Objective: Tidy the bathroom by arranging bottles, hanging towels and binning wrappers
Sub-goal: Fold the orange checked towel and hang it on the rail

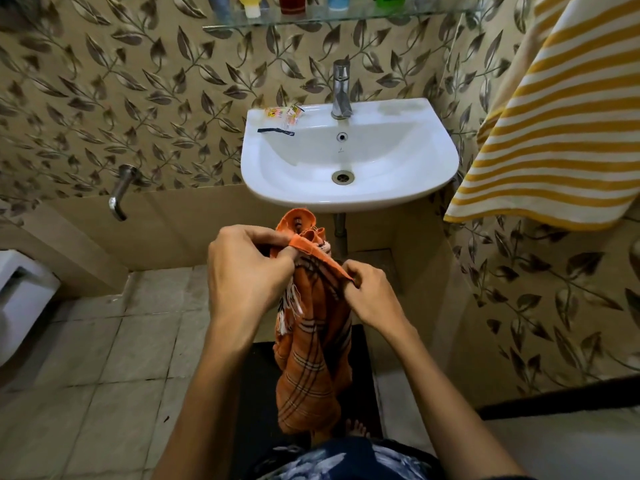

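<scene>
Below the sink [349, 199], both hands pinch the top hem of the orange checked towel [308, 358]: left hand [247, 271] at one bunched corner, right hand [369, 292] along the edge. It looks light, limp and non-slippery; gripping the hem corners should spread it for hanging.

We see an orange towel [311, 344] checked with dark and white lines, white fringe at its edge. A yellow-and-white striped towel [554, 133] hangs at the right. The sink [433, 174] is white; the wall [104, 98] is beige with brown leaves.
</scene>
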Demonstrator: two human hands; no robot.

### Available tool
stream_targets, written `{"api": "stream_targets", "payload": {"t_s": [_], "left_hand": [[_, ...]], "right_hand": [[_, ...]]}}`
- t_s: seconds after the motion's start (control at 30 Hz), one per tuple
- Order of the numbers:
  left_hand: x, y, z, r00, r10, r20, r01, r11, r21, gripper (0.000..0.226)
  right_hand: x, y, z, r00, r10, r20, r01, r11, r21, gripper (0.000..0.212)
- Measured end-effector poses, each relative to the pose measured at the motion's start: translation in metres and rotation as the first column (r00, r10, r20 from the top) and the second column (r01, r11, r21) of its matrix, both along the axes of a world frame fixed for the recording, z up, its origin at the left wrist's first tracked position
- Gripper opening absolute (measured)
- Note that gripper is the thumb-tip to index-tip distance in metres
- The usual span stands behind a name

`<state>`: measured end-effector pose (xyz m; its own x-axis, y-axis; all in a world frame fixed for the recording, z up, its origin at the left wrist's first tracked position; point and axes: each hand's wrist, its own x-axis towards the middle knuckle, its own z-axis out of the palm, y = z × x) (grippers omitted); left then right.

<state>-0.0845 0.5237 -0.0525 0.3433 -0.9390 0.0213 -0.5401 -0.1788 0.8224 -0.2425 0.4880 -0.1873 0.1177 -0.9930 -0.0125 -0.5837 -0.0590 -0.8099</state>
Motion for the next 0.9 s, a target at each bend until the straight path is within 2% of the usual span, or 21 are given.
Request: {"api": "stream_targets", "payload": {"t_s": [0.07,0.13,0.2,0.3,0.43,0.5,0.57,0.63,0.7,0.83,0.9], "left_hand": [[0.002,-0.002,-0.002,0.998,0.049,-0.029,-0.05,0.998,-0.038,0.009],[0.004,-0.006,-0.005,0.993,0.1,-0.055,-0.104,0.992,-0.067,0.013],[0.007,-0.011,-0.008,0.993,0.119,-0.026,-0.12,0.992,-0.05,0.032],[0.013,-0.017,-0.016,0.996,0.083,0.034,-0.086,0.993,0.084,0.06],[0.009,-0.022,-0.028,0.987,-0.144,0.069,0.114,0.938,0.328,0.083],[0.004,-0.024,-0.033,0.958,-0.277,0.068,0.231,0.894,0.385,0.076],[-0.001,-0.029,-0.039,0.919,-0.384,0.087,0.33,0.872,0.361,0.05],[-0.004,-0.036,-0.046,0.904,-0.412,0.115,0.358,0.876,0.323,0.02],[-0.005,-0.044,-0.052,0.924,-0.36,0.132,0.312,0.905,0.289,0.006],[-0.008,-0.06,-0.053,0.963,-0.206,0.176,0.166,0.962,0.215,0.007],[-0.007,-0.068,-0.048,0.975,-0.143,0.169,0.113,0.978,0.178,0.007]], "right_hand": [[-0.002,-0.003,0.0,0.998,0.009,0.056,-0.015,0.993,0.116,0.02],[-0.001,-0.008,-0.004,0.979,-0.023,0.201,-0.029,0.968,0.251,0.025],[0.004,-0.01,-0.006,0.934,-0.086,0.347,-0.033,0.945,0.324,0.026],[0.009,-0.008,0.005,0.88,-0.098,0.464,-0.055,0.951,0.305,0.032],[0.016,-0.01,0.02,0.934,0.063,0.352,-0.131,0.977,0.171,0.047],[0.019,-0.012,0.024,0.943,0.147,0.297,-0.184,0.978,0.1,0.043],[0.021,-0.012,0.031,0.933,0.215,0.287,-0.242,0.968,0.06,0.032],[0.02,-0.017,0.039,0.92,0.276,0.278,-0.286,0.958,-0.003,0.033],[0.017,-0.026,0.042,0.921,0.3,0.25,-0.295,0.954,-0.056,0.032],[0.007,-0.047,0.042,0.902,0.347,0.256,-0.343,0.937,-0.061,0.011],[-0.001,-0.057,0.039,0.906,0.344,0.248,-0.343,0.938,-0.048,0.024]]}}
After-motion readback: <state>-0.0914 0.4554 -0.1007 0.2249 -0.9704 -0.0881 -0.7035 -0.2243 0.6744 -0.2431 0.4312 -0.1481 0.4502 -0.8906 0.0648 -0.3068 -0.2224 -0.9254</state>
